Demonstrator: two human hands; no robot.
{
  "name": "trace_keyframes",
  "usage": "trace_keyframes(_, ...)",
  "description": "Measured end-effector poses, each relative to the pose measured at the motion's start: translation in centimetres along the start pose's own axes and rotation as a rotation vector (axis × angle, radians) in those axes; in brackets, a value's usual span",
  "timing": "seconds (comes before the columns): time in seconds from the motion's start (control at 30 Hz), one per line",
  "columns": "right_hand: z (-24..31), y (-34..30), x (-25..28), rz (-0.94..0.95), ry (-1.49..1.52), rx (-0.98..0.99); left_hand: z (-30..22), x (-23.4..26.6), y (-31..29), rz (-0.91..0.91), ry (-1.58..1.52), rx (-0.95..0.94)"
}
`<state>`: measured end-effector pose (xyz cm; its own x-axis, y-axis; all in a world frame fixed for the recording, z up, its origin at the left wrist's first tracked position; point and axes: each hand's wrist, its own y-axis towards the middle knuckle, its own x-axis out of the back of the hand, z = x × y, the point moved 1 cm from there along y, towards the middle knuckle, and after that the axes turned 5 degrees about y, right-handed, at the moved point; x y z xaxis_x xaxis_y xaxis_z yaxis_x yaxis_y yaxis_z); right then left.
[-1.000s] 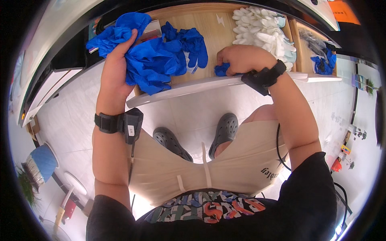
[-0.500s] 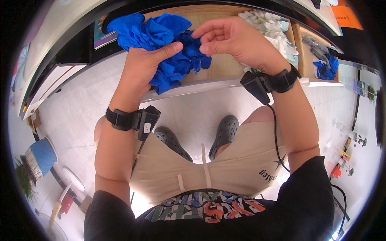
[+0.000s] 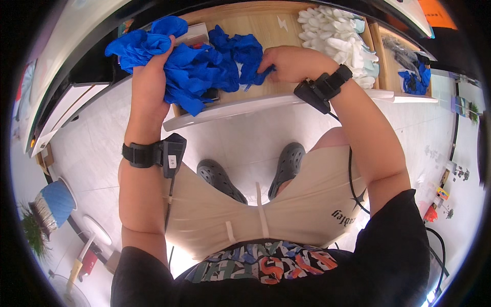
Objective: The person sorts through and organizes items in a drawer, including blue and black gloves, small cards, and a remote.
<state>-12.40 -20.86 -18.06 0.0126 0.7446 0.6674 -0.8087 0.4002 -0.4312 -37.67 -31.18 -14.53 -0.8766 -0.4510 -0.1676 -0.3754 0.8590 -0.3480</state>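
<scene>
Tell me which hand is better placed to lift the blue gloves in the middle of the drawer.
Probably the right hand: it pinches those blue gloves by their right edge. The left hand is occupied, gripping a blue bunch.

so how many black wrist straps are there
2: one black strap with a small black box just behind the left hand, another black strap with a similar box just behind the right hand. None look hidden.
</scene>
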Motion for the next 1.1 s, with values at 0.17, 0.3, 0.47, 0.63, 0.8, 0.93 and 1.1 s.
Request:
trace_keyframes(0.17, 2.7, -1.0, 2.8, -0.278, 0.382, -0.139, -0.5, -0.4, -1.0, 0.024, 0.025, -0.003)
trace_keyframes(0.3, 5.7, -1.8, 3.6, -0.369, 1.147, 0.158, 0.1, -1.7, -1.6, 0.124, -0.037, 0.048)
trace_keyframes(0.47, 8.0, -1.8, 3.1, -0.456, 1.197, 0.168, 0.4, -3.3, -2.4, 0.312, -0.008, 0.024)
trace_keyframes(0.63, 8.6, -1.8, 2.9, -0.485, 1.093, 0.04, 0.1, -3.7, -3.2, 0.361, 0.057, -0.099)
trace_keyframes(0.8, 7.7, -2.5, 4.1, -0.695, 1.058, 0.012, -1.6, -2.8, -3.2, 0.39, -0.091, 0.057)
trace_keyframes(0.93, 6.9, -4.6, 8.2, -0.565, 0.759, 0.068, -2.0, -2.0, -3.4, 0.45, -0.138, 0.138)
trace_keyframes(1.1, 9.2, -1.7, 4.6, -1.041, -0.092, 0.605, -1.3, -2.3, -3.2, 0.459, -0.111, 0.165)
